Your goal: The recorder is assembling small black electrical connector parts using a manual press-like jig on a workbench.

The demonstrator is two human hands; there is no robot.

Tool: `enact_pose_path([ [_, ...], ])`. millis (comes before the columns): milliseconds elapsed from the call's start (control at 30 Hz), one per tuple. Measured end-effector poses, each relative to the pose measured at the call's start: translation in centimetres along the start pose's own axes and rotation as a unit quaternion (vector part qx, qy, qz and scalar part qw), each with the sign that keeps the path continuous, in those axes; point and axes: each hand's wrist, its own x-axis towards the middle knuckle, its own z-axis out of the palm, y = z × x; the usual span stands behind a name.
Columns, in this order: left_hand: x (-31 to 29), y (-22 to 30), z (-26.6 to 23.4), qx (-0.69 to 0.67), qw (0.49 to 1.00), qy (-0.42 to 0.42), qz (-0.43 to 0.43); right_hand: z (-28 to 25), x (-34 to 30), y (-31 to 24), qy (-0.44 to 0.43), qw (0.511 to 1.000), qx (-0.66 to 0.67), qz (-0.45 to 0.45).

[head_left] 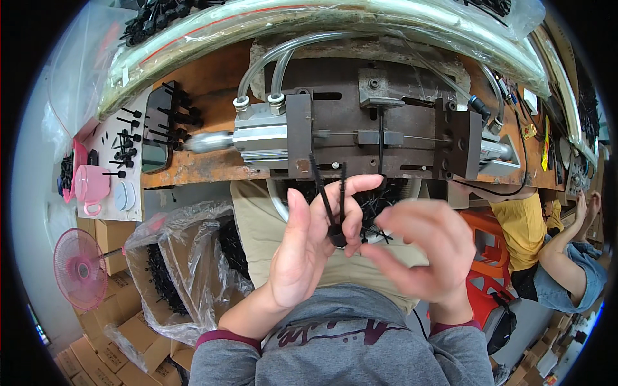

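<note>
In front of the machine, my left hand [302, 248] has its fingers curled around thin black rods [324, 193] with a dark knob-like head [336, 236] at their lower end. The rods point up toward the machine, and one shows ridges along its length. My right hand [428, 248] is just to the right, blurred, its thumb and fingers apart with nothing visible between them. A metal clamping machine [341, 151] lies across the bench, with a black rod [381, 145] across its middle block. Beneath my hands, a heap of black rods [376, 209] is partly hidden.
Black knobbed parts [170, 132] lie left, near a pink cup [92, 184]. A plastic-lined box [187, 257] of black parts and a pink fan [80, 270] stand lower left. Another person [566, 264] sits right, beyond a red stool [483, 241]. Air hoses [277, 55] arch over the machine.
</note>
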Motion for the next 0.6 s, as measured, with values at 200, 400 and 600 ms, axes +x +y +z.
enact_pose_path([
  [200, 0.0, 0.1, 1.2, 0.018, 1.0, -0.005, -0.02, 1.4, -0.1, -0.3, -0.035, 0.993, -0.049, -0.103],
  [400, 0.5, -0.4, 0.4, 0.049, 0.999, 0.019, 0.003, 0.4, -0.7, -0.6, 0.003, 0.995, 0.1, -0.021],
  [600, 0.8, -1.4, 0.7, 0.015, 0.999, -0.034, 0.018, 0.6, -1.7, 0.4, 0.031, 0.999, 0.033, -0.025],
])
